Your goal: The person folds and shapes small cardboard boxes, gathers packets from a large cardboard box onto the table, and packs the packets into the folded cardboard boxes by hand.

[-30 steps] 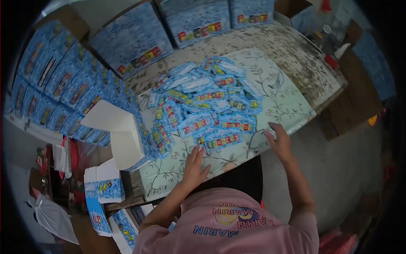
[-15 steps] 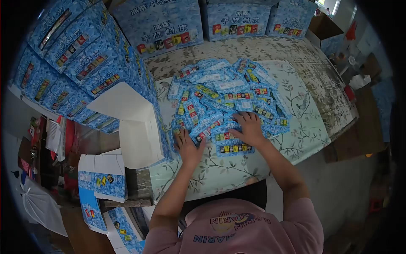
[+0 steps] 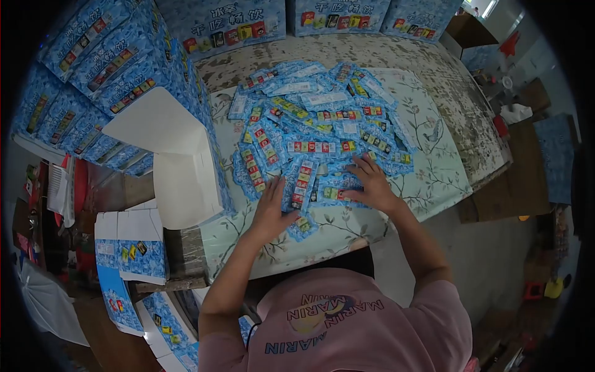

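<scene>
A heap of blue packets (image 3: 310, 147) with colored picture strips lies on a pale green floral cloth (image 3: 434, 180). My left hand (image 3: 270, 214) rests at the near left edge of the heap, fingers extended, beside an upright-turned packet (image 3: 302, 185). On the right, my right hand (image 3: 374, 186) lies over the near right part of the heap, its fingers spread on the packets. Neither hand is closed round a packet. Left of the heap stands an open box (image 3: 186, 186) with a white inside, its flap folded out to the left.
Stacked blue boxes (image 3: 105, 80) rise at the left. Large blue cartons (image 3: 229, 28) line the back of the worn table (image 3: 248, 59). Flattened boxes (image 3: 130, 248) lie at the lower left. An open carton (image 3: 468, 37) stands at the back right.
My hands first came in over the heap from its near side. Since then a packet between them has turned lengthwise, and others at the near edge have shifted. The view has moved too.
</scene>
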The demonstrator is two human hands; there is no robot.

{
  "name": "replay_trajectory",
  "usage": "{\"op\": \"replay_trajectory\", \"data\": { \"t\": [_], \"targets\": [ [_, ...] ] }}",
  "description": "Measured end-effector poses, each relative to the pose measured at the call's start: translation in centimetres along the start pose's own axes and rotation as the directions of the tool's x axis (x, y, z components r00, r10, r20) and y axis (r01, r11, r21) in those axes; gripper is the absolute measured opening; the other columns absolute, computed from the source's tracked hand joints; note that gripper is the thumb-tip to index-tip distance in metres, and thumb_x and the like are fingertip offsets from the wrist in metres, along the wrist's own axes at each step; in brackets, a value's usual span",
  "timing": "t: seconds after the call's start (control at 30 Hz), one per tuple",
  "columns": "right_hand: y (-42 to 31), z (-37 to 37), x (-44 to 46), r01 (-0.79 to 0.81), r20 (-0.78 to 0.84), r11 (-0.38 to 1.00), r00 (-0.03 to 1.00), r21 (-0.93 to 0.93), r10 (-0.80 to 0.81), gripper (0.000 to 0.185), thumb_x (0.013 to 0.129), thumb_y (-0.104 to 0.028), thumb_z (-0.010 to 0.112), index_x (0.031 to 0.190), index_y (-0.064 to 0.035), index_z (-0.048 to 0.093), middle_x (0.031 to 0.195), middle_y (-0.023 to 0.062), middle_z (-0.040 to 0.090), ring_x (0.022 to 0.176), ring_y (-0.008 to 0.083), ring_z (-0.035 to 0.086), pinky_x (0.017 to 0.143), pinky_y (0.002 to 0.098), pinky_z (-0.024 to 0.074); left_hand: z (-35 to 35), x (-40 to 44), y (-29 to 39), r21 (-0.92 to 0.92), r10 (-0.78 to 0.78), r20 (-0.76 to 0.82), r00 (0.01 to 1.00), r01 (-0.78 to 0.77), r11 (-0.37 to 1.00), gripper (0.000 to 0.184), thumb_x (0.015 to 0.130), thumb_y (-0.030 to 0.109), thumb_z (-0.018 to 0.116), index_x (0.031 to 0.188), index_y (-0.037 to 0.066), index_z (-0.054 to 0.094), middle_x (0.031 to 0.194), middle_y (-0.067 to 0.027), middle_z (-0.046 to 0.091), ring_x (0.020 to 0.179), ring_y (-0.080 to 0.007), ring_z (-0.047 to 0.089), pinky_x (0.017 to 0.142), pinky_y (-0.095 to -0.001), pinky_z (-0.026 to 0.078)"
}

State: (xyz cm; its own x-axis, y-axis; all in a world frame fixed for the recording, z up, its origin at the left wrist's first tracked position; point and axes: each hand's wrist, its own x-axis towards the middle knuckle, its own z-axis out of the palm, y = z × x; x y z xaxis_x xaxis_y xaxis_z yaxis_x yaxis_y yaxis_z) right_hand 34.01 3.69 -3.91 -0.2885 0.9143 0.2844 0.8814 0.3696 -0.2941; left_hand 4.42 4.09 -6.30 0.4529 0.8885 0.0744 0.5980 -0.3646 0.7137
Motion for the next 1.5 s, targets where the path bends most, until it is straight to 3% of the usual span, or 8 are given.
{"op": "replay_trajectory", "data": {
  "t": [0.3,0.63,1.0,1.07,1.17,1.27,1.33,1.5],
  "targets": [
    [1.1,-2.2,-1.1,-0.134,0.108,0.989,0.986,0.056,0.127,0.070,0.062,-0.034,0.078,0.119,-0.0072,0.048,0.131,0.0155,0.041,0.123,0.0342,0.037,0.097,0.0521,0.0297,1.7,0.2,1.1,0.025,-0.125,-0.136,0.983,0.129,0.991,0.078,0.070,0.036,0.073,0.132,0.004,0.038,0.127,-0.0247,0.043,0.125,-0.0417,0.033,0.104,-0.0501,0.023],
    [1.1,-2.1,-2.8,-0.340,0.194,0.941,0.923,-0.004,0.334,0.073,0.062,-0.034,0.079,0.121,-0.0040,0.046,0.114,0.0168,0.052,0.105,0.0323,0.051,0.091,0.0473,0.0377,1.5,0.2,3.2,-0.443,-0.264,-0.438,0.859,0.049,0.895,0.036,0.076,-0.004,0.064,0.111,-0.001,0.057,0.085,-0.0114,0.062,0.071,-0.0126,0.060,0.061,-0.0258,0.049],
    [-1.3,-3.3,-1.8,-0.318,-0.075,0.677,0.872,0.664,0.484,0.016,0.082,-0.011,0.065,0.084,0.0001,0.053,0.066,0.0033,0.050,0.061,0.0101,0.047,0.056,0.0284,0.0413,-3.4,-8.7,5.4,-0.193,-0.203,0.072,0.976,0.214,0.958,0.009,0.073,-0.002,0.067,0.081,0.000,0.066,0.098,-0.0128,0.062,0.091,-0.0247,0.062,0.074,-0.0347,0.050],
    [-5.9,-3.0,-1.2,-0.272,0.134,0.472,0.942,0.839,0.307,0.019,0.083,-0.016,0.065,0.082,-0.0006,0.053,0.067,0.0048,0.053,0.063,0.0127,0.056,0.054,0.0296,0.0446,-2.6,-8.1,6.9,0.298,0.262,-0.203,0.943,-0.196,0.934,0.031,0.065,0.001,0.071,0.095,0.005,0.064,0.118,-0.0148,0.053,0.115,-0.0328,0.046,0.092,-0.0451,0.039],
    [-8.6,-0.6,0.0,0.045,0.165,0.779,0.968,0.625,-0.189,0.020,0.082,-0.018,0.065,0.086,-0.0019,0.055,0.076,0.0079,0.057,0.067,0.0193,0.062,0.056,0.0310,0.0486,-1.0,-8.0,6.4,0.147,0.083,-0.137,0.987,-0.062,0.987,0.056,0.060,0.003,0.075,0.113,0.008,0.056,0.131,-0.0137,0.043,0.127,-0.0336,0.030,0.100,-0.0504,0.027],
    [-11.0,0.3,4.3,-0.553,0.711,0.616,0.703,0.560,-0.015,0.027,0.077,-0.023,0.068,0.096,-0.0052,0.058,0.090,0.0102,0.058,0.079,0.0241,0.061,0.066,0.0341,0.0499,-1.2,-8.2,5.8,0.184,0.077,-0.112,0.991,-0.055,0.981,0.066,0.060,0.005,0.075,0.121,0.007,0.048,0.118,-0.0143,0.050,0.109,-0.0336,0.046,0.087,-0.0442,0.040],
    [-10.7,4.9,6.2,0.086,0.139,0.933,0.980,0.350,-0.142,0.042,0.071,-0.028,0.072,0.106,-0.0072,0.058,0.100,0.0108,0.057,0.093,0.0270,0.056,0.077,0.0401,0.0465,-1.4,-8.1,5.4,0.161,0.056,-0.094,0.994,-0.040,0.986,0.060,0.063,0.006,0.074,0.118,0.006,0.050,0.110,-0.0140,0.053,0.102,-0.0327,0.051,0.081,-0.0414,0.044],
    [-10.4,6.4,9.0,0.459,0.323,0.877,0.816,0.144,-0.480,0.049,0.067,-0.032,0.074,0.106,-0.0082,0.057,0.098,0.0104,0.055,0.093,0.0265,0.055,0.076,0.0420,0.0445,-0.9,-8.1,5.1,0.129,0.066,-0.159,0.985,-0.046,0.991,0.029,0.076,0.013,0.067,0.102,0.005,0.057,0.082,-0.0105,0.059,0.075,-0.0286,0.059,0.063,-0.0376,0.048]
  ]
}}
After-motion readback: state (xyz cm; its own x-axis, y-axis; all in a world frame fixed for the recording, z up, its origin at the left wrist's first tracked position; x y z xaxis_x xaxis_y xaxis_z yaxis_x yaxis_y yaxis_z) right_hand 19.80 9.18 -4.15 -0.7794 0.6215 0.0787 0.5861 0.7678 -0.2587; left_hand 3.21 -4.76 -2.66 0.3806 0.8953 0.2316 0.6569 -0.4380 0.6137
